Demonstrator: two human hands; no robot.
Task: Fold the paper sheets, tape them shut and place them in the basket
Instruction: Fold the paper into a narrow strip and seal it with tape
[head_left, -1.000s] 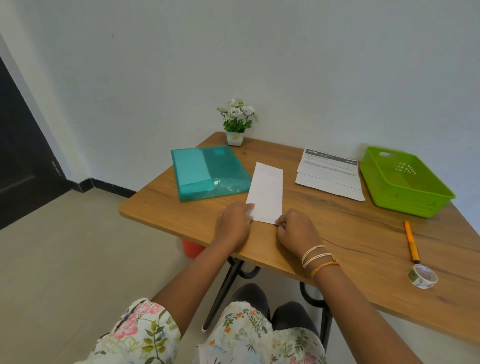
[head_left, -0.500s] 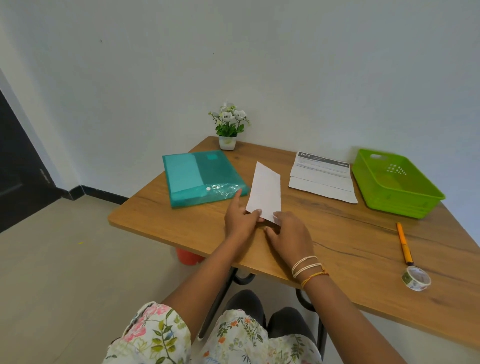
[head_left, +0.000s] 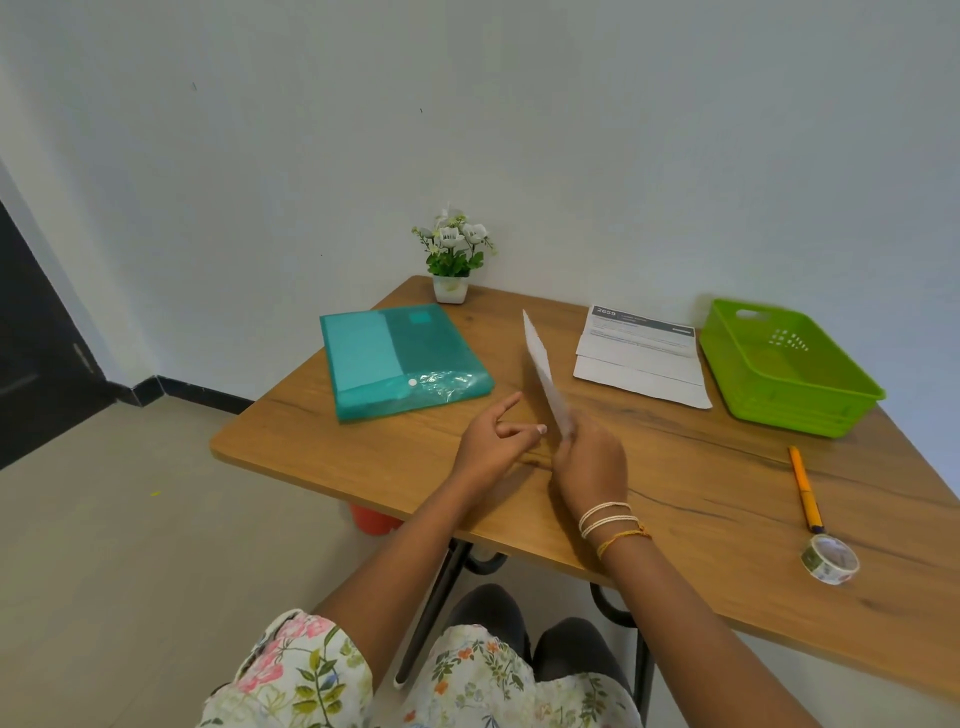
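My right hand (head_left: 587, 462) grips the near end of a folded white paper sheet (head_left: 543, 371) and holds it lifted off the wooden table (head_left: 675, 467), turned nearly edge-on and tilted away. Just left of the sheet, my left hand (head_left: 493, 441) hovers with fingers spread and holds nothing. More printed paper sheets (head_left: 641, 358) lie flat at the back of the table. A green basket (head_left: 784, 364) stands at the back right, with nothing visible inside. A roll of tape (head_left: 829, 558) lies near the right front edge.
A teal plastic folder (head_left: 400, 358) lies at the table's left side, a small potted plant (head_left: 453, 260) in the back corner. An orange pen (head_left: 804, 488) lies just beyond the tape. A white wall runs behind the table; floor and a dark door are on the left.
The folded sheet lay flat under both hands; my right hand has lifted it off the table and turned it on edge. My left hand has let go and opened.
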